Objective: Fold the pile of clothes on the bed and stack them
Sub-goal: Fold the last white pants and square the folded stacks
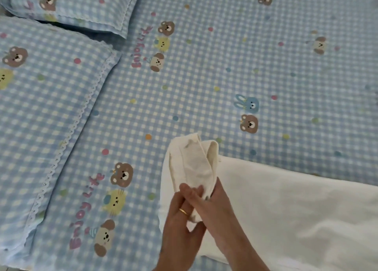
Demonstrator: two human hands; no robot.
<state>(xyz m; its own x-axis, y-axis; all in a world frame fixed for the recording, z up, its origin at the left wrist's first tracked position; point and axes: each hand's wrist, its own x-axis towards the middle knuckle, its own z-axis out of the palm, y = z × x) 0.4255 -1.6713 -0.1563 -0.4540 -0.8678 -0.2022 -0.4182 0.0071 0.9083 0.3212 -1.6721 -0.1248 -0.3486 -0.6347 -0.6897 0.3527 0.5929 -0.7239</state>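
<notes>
Head view of a bed (204, 66) covered by a blue-and-white checked sheet printed with bears, cats, dogs, rabbits, coloured dots and the words "Enjoy Life". Both hands meet over the near edge of the bed and grip one cream garment (194, 164). The left hand (180, 221), wearing a gold ring (183, 211), closes its fingers over the lower end of the garment; the right hand (212, 205) crosses just above it, its fingers wrapped around the same end from the other side, so the two hands touch. From this grip the garment rises away from the hands as a narrow, lengthwise-folded strip, its far end open and slightly curled, held clear of the sheet. Beneath and to the right of the hands lies a larger white cloth (286, 209), spread flat and reaching the right edge of the view; its left border runs under the held garment. To the left of the hands, well apart from them, two pillows (41, 107) in the same checked print with a scalloped trim lie side by side.
</notes>
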